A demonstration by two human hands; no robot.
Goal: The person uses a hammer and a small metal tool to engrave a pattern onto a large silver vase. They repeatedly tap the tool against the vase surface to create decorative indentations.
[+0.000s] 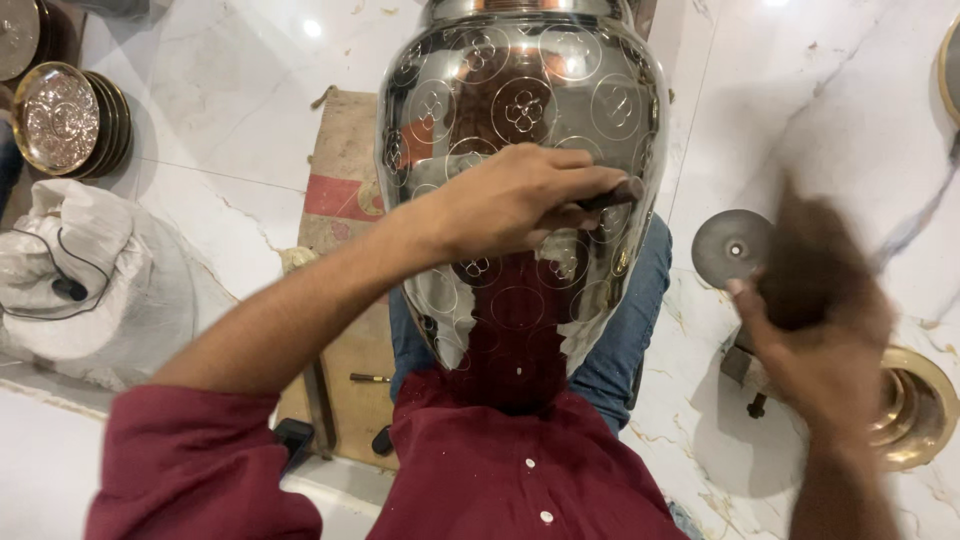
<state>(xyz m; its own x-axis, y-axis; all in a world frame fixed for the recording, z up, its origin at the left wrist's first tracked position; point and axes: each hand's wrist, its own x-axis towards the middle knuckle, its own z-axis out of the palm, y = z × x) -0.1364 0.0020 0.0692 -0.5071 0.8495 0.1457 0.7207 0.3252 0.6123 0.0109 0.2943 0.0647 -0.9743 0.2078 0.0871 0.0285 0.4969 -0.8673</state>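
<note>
A large shiny steel pot [520, 90] with engraved circle and flower patterns rests on my lap, between my knees. My left hand [515, 200] lies against its side, fingers closed around a thin dark punch tool [612, 197] whose tip touches the metal. My right hand [815, 320] is raised to the right of the pot and is motion-blurred; it grips something dark that I cannot make out clearly. My maroon shirt reflects in the pot's surface.
A stack of engraved brass plates [60, 118] leans at the far left above a white cloth bundle [70, 270]. A brown sack [345, 180] lies under the pot. A round metal disc [733, 247] and a brass vessel [915, 405] sit on the marble floor at right.
</note>
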